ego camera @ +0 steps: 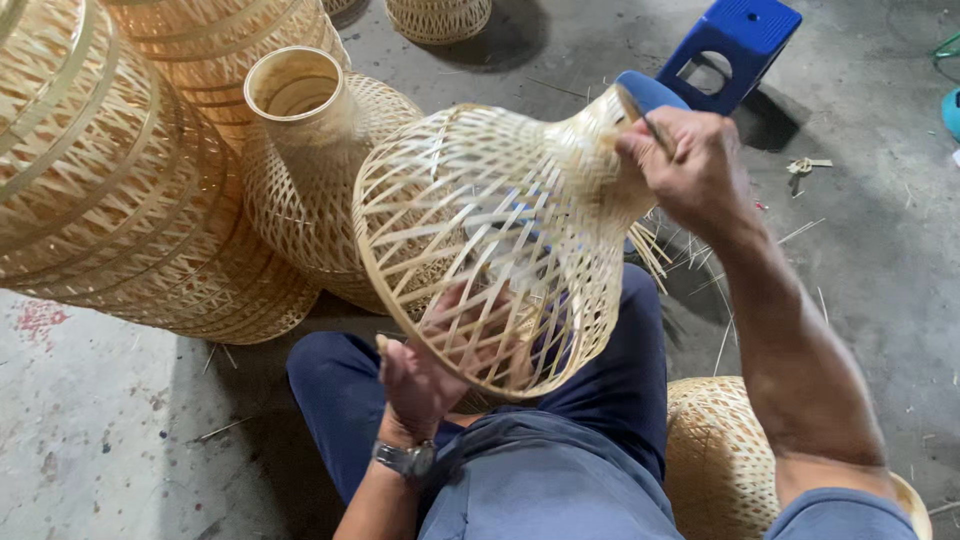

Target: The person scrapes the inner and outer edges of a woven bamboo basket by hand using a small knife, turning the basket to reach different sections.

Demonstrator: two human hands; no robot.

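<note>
**Woven bamboo shade held over the lap, both hands on it**

Nearest, at 6 o'clock, lie the person's blue-trousered knees. At 7 o'clock the left hand (425, 375), a wristwatch (405, 460) on its wrist, is curled closed around the wide rim of the bamboo lampshade (490, 240), fingers showing through the open weave. The shade lies tilted on its side at the centre, its mouth toward the person and its narrow neck pointing to 1 o'clock. There the right hand (690, 170) is clenched tight on a blue-handled tool (648, 95) pressed against the neck; its working end is hidden. Loose strip ends splay just below that hand. At 5 o'clock another woven basket (715, 460) sits beside the knee. Farther off, from 9 to 11 o'clock, finished shades (150, 200) are stacked touching one another. At 1 o'clock, farthest, stands a blue plastic stool (745, 35) on the concrete floor (880, 250).
</note>
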